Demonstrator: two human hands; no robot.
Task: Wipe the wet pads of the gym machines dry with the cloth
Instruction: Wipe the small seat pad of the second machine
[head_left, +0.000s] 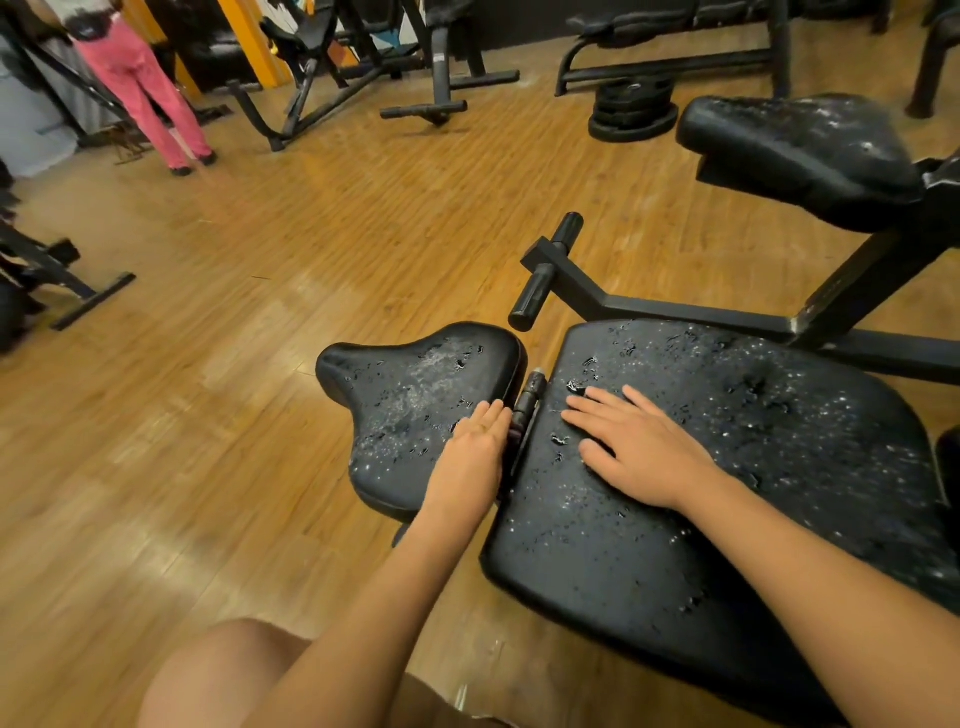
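Two black vinyl pads lie side by side on a low machine, parted by a narrow gap in which a dark metal pin (527, 400) sits. The small seat pad (410, 395) is saddle-shaped with rounded corners. The large back pad (753, 467) is broad and tapers toward its near end. Both are smooth, slightly cushioned and covered in water beads and pale streaks. The left hand (475, 447) rests flat on the right edge of the small seat pad, fingers straight and held together, holding nothing. The right hand (639, 457) lies palm down on the large back pad, fingers slightly spread, also holding nothing. A third raised pad (795, 150), equally wet, stands behind on a black steel frame (872, 270). The floor (249, 322) is glossy wood-grain plank. Rubber weight plates (631, 111) are stacked beyond; a person (145, 88) in pink trousers stands far left.
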